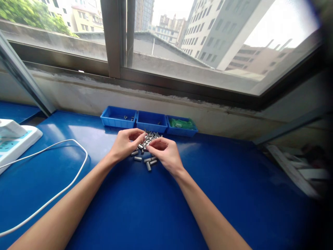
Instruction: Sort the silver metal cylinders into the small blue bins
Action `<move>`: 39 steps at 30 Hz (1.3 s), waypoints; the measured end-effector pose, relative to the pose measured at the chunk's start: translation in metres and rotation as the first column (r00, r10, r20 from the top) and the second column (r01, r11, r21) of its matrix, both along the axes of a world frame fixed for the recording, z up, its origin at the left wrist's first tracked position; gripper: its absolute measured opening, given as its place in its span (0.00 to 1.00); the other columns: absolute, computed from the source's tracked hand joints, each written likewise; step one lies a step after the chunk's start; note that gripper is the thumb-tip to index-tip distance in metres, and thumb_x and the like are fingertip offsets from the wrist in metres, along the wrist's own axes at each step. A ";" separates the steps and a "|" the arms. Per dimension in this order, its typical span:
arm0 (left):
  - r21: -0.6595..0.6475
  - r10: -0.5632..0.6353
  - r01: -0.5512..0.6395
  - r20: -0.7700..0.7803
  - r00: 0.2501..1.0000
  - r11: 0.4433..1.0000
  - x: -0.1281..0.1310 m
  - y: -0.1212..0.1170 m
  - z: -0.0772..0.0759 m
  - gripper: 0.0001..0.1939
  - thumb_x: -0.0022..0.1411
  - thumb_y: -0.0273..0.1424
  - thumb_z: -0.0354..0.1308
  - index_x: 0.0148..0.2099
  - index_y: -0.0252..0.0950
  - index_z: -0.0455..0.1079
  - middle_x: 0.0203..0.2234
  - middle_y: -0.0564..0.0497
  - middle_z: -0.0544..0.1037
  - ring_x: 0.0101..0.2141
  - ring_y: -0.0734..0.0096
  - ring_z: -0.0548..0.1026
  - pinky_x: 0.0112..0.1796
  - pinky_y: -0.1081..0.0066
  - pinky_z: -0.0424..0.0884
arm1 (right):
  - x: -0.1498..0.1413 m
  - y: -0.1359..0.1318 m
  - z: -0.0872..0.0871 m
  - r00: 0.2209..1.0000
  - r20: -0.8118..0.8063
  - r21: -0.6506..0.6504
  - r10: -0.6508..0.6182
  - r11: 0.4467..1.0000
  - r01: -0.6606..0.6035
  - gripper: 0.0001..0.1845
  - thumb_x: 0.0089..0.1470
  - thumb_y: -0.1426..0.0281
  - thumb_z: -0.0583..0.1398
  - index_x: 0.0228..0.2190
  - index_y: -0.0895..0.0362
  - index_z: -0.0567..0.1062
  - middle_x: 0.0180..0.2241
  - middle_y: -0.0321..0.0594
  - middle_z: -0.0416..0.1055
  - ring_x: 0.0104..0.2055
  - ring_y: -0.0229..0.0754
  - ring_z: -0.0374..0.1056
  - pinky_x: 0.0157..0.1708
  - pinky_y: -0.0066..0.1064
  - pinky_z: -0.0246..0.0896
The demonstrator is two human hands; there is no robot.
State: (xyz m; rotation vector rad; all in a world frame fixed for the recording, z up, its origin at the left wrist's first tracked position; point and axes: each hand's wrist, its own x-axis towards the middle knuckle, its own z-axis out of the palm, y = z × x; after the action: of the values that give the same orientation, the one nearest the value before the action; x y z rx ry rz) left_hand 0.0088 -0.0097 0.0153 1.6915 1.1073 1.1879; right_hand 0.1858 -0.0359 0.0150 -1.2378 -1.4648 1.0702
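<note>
A pile of small silvery metal pieces [148, 138], some of them short bars, lies on the blue table. My left hand [128, 143] is at the pile's left side, thumb and fingers bent together at the tips. On the right side my right hand [168, 153] has its thumb and forefinger pinched at the pile's edge. Whatever is between the fingertips of either hand is too small to make out. Several loose short metal bars [148, 166] lie just in front of the pile, between the hands.
Behind the pile stand three blue bins: a left bin [118, 122] with a few small parts, a middle bin [151, 127], and a right bin [182, 131] holding green bag-like material. A white power strip [18, 142] and white cable [78, 173] lie left. A window is behind.
</note>
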 end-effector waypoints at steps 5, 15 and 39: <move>-0.080 -0.162 0.173 0.123 0.979 0.982 0.003 -0.002 0.001 0.18 0.63 0.42 0.59 0.44 0.32 0.77 0.36 0.44 0.82 0.37 0.63 0.80 0.39 0.70 0.75 | 0.007 0.010 -0.003 0.918 -0.390 -0.109 -0.070 0.994 0.029 0.16 0.39 0.63 0.73 0.28 0.57 0.76 0.27 0.35 0.75 0.28 0.36 0.69 0.31 0.28 0.62; 0.003 -0.244 0.245 0.113 0.963 0.970 0.008 -0.005 -0.005 0.18 0.60 0.36 0.63 0.50 0.34 0.76 0.46 0.44 0.80 0.43 0.60 0.80 0.45 0.67 0.75 | 0.005 0.009 -0.004 0.938 -0.343 -0.061 -0.046 0.998 0.027 0.17 0.41 0.62 0.72 0.28 0.56 0.72 0.25 0.34 0.75 0.29 0.37 0.71 0.33 0.29 0.65; -0.123 0.272 -0.246 0.293 0.917 0.962 -0.017 0.032 -0.009 0.21 0.55 0.41 0.64 0.45 0.30 0.78 0.32 0.43 0.82 0.33 0.62 0.81 0.40 0.65 0.76 | -0.009 -0.008 -0.007 0.829 0.555 0.307 -0.066 0.943 -0.131 0.04 0.51 0.72 0.64 0.32 0.53 0.76 0.32 0.36 0.76 0.36 0.42 0.71 0.36 0.31 0.63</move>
State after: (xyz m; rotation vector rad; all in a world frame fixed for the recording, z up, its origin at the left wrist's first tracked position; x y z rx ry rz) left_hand -0.0085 0.0226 0.0066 1.2677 1.1894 1.4913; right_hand 0.1771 -0.0439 0.0077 -1.3379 -2.0212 0.4433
